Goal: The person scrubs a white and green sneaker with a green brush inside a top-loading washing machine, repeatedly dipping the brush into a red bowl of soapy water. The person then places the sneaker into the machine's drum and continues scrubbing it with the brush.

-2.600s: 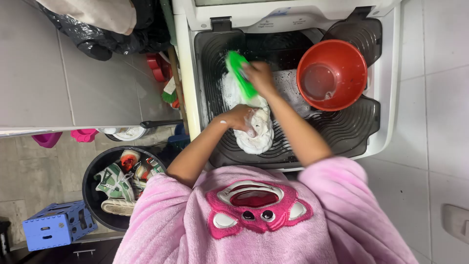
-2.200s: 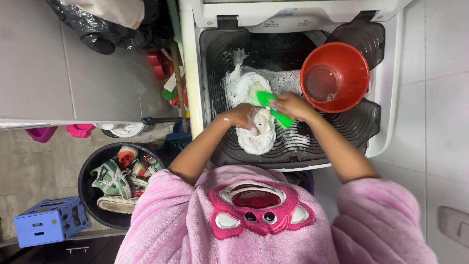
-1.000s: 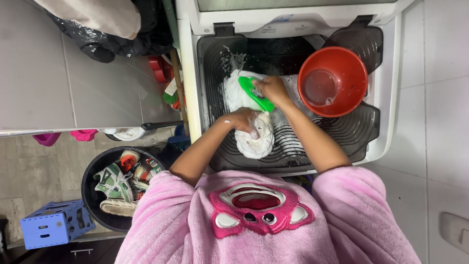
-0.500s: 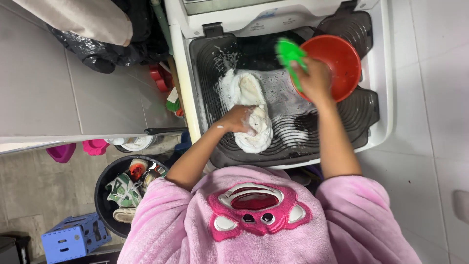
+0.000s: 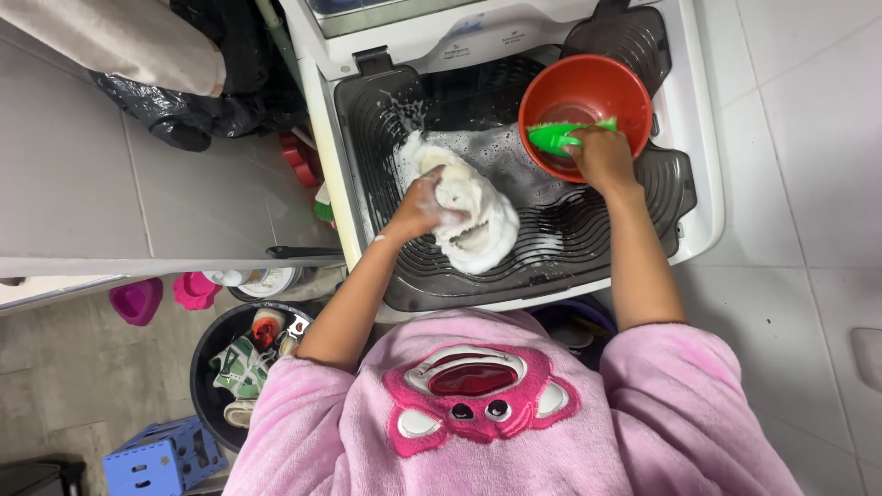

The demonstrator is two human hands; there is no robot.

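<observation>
A green brush point(image 5: 557, 138) is gripped by the right hand point(image 5: 602, 156) and dipped inside the red bowl point(image 5: 551, 83). A soapy white shoe point(image 5: 473, 220) is pinned by the closed left hand point(image 5: 418, 207) on the ridged grey washboard tray point(image 5: 597, 230) atop the washing machine point(image 5: 703, 184).

You've one head view only: steep top-down, close over the ribbed grey washboard tray point(image 5: 588, 230).
</observation>
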